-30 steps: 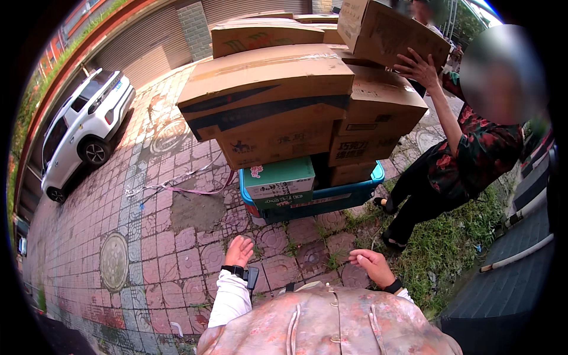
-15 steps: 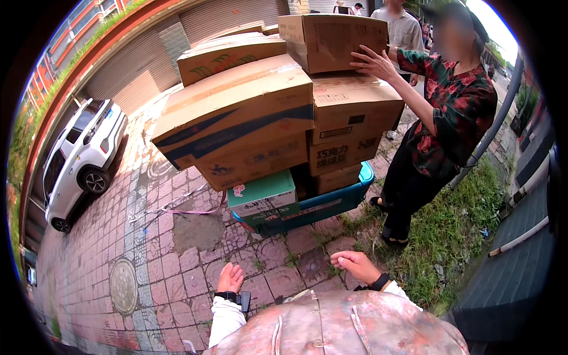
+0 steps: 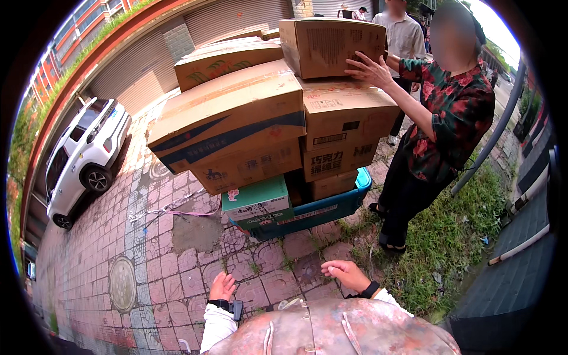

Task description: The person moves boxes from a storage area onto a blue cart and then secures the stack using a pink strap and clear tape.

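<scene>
Low in the view, my left hand [image 3: 222, 286] is raised with its fingers apart and holds nothing. My right hand [image 3: 348, 276] is also empty, its fingers loosely bent and the thumb apart. Both hands are short of a tall pile of cardboard boxes in front of me. Nearest to them are a green carton [image 3: 255, 199] and the teal plastic bin [image 3: 296, 223] at the pile's base. A long box with a dark blue band [image 3: 231, 118] juts out to the left above. Another person's hands [image 3: 371, 71] rest against the top right box [image 3: 322, 47].
That person in a floral shirt [image 3: 452, 106] stands right of the pile; another person [image 3: 402, 35] is behind. A white car [image 3: 89, 154] is parked left. Pink paving [image 3: 171, 284] bears a manhole cover [image 3: 122, 285] and a loose strap [image 3: 189, 212]. Grass [image 3: 444, 254] grows at the right.
My hands have shifted slightly left in the view and remain empty. The pile appears a little further left and lower. The other person's hand stays on the top box.
</scene>
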Available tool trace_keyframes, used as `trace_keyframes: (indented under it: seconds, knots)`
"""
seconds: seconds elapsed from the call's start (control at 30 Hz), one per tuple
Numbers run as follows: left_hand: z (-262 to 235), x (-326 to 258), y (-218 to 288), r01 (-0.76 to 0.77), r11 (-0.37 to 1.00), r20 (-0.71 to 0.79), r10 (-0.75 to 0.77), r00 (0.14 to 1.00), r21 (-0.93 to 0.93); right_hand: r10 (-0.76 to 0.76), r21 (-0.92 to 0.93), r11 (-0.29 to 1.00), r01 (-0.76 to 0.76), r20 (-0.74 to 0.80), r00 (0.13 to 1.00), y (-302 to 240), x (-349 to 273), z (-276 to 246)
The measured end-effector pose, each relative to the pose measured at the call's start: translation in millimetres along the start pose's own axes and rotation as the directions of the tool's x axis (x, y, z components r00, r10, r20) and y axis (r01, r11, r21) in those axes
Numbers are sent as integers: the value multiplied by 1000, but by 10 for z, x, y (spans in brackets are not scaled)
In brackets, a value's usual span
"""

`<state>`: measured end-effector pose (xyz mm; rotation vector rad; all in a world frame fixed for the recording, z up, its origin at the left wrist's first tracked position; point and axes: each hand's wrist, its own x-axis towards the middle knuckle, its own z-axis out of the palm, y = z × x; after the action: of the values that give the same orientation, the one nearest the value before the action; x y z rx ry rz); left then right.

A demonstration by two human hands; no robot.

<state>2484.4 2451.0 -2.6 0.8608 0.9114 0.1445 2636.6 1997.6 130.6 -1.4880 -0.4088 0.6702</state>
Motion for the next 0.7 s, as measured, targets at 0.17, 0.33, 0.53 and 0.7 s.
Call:
trace_keyframes:
  seconds: [0.17, 0.33, 0.53, 0.7]
  knots:
    - [-9, -44, -54, 0, 1000, -35, 1, 999, 26, 3, -13, 1000, -3, -13, 1000, 60, -12, -28]
    - [164, -208, -82, 29, 998, -68, -25, 997, 51, 24, -3, 1000, -24, -35, 999, 84, -39, -78]
    - [156, -250, -117, 33, 997, -79, -28, 996, 64, 26, 15, 1000, -26, -1, 1000, 64, -12, -85]
    - [212, -201, -169, 42, 997, -72, -38, 997, 62, 27, 0, 1000, -27, 11, 1000, 141, -5, -137]
